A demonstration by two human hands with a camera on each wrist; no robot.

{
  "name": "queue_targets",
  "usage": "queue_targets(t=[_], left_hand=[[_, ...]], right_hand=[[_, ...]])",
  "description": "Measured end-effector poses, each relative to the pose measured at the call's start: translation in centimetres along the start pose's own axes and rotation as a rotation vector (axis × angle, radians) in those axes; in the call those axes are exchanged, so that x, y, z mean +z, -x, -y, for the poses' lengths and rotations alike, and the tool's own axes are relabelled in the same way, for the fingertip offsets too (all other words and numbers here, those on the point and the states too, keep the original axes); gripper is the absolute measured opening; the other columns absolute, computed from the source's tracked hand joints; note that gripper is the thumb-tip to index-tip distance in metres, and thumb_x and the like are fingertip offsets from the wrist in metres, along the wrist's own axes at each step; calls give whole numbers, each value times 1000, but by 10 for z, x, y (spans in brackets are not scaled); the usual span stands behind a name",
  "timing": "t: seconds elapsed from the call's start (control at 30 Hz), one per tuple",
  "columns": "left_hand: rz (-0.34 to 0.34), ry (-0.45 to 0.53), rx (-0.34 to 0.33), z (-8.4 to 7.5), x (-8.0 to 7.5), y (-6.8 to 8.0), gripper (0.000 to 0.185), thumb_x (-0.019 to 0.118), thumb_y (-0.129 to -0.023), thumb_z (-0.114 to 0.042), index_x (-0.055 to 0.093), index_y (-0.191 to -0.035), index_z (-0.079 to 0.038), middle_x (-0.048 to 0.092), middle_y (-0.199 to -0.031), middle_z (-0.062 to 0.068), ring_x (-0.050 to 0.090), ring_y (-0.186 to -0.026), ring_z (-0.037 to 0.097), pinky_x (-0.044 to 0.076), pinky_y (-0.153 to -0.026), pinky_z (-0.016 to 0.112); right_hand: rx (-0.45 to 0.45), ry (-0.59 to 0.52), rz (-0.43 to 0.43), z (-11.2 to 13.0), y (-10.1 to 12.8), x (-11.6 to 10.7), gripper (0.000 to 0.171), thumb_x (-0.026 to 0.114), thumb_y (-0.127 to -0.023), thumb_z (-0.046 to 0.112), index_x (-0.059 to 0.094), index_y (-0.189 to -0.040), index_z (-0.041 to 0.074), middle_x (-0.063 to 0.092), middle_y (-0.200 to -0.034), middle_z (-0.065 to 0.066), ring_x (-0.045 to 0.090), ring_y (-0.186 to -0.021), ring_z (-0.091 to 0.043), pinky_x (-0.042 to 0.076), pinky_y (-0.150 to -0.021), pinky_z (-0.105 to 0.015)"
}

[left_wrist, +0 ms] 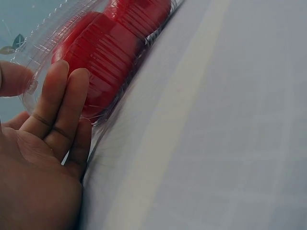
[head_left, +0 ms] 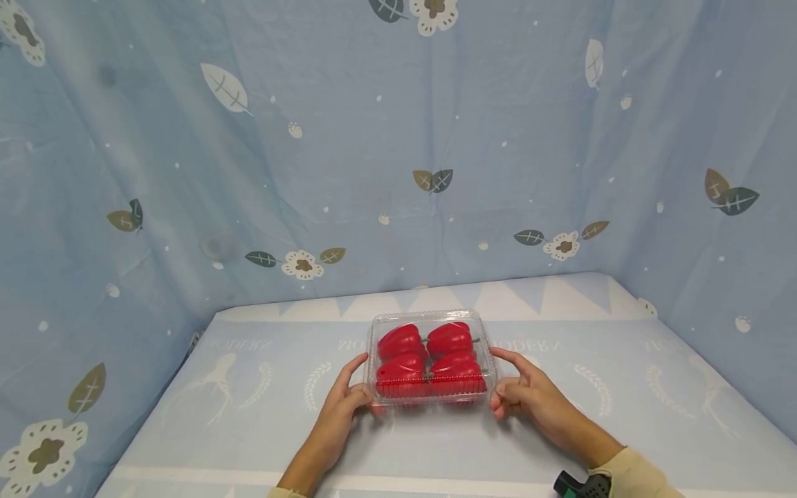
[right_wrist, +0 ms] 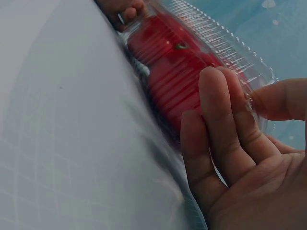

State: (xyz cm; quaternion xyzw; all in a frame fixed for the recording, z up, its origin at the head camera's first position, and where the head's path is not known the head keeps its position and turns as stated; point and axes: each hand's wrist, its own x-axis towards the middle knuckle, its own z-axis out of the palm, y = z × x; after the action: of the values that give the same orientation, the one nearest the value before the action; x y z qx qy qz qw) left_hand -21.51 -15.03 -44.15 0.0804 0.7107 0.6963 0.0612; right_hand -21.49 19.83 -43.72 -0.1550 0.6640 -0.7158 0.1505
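Observation:
A clear plastic clamshell box (head_left: 429, 316) with several red bell peppers (head_left: 450, 339) inside sits toward the back of the table, its lid down. Green stems show between the peppers. At its left front corner my left hand (head_left: 339, 409) pinches the box, thumb at the rim and index finger along the side. My right hand (head_left: 537, 400) grips the opposite corner in the same way. In the left wrist view, the fingers (left_wrist: 74, 105) lie against the ribbed front wall. The right wrist view shows fingertips (right_wrist: 213, 88) on that wall and the thumb (right_wrist: 280, 100) at the rim.
A pale blue and white patterned cloth (head_left: 249, 429) covers the table. Blue curtains (head_left: 373, 138) with leaf and flower prints hang behind and on both sides. A black device (head_left: 582, 484) is worn at the right wrist by the beige sleeve.

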Motion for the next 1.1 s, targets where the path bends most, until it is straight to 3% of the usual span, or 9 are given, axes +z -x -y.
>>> queue_targets(t=[0.33,0.63,0.87,1.1], left_hand=[[12,6,-9,0,-2,2,62,47,-89,-6,29,-146,-22,66,-82,18,63,-86,30,41,-83,38],[-7,1,-12,-4,-10,-1,61,46,-94,-13,21,-149,-21,63,-86,17,66,-84,35,50,-87,38],[-36,-11,-2,-6,-20,-4,50,51,-98,-26,36,-143,-12,60,-83,17,65,-80,34,54,-80,41],[-22,-86,37,-3,-24,-6,43,50,-99,-24,43,-138,-9,64,-84,18,64,-79,30,54,-79,39]], right_hand=[[39,12,-90,-4,-2,3,62,52,-93,7,23,-148,13,62,-94,-35,66,-76,-33,55,-75,-49],[-2,135,-141,3,-2,-2,55,43,-94,5,30,-146,14,61,-95,-26,64,-81,-38,56,-74,-46],[-39,187,-176,4,-4,-12,47,45,-99,11,32,-143,4,61,-92,-24,64,-76,-33,56,-71,-43],[-13,229,-246,3,-4,-21,42,48,-99,19,44,-135,-3,64,-92,-21,65,-77,-30,56,-70,-39]])
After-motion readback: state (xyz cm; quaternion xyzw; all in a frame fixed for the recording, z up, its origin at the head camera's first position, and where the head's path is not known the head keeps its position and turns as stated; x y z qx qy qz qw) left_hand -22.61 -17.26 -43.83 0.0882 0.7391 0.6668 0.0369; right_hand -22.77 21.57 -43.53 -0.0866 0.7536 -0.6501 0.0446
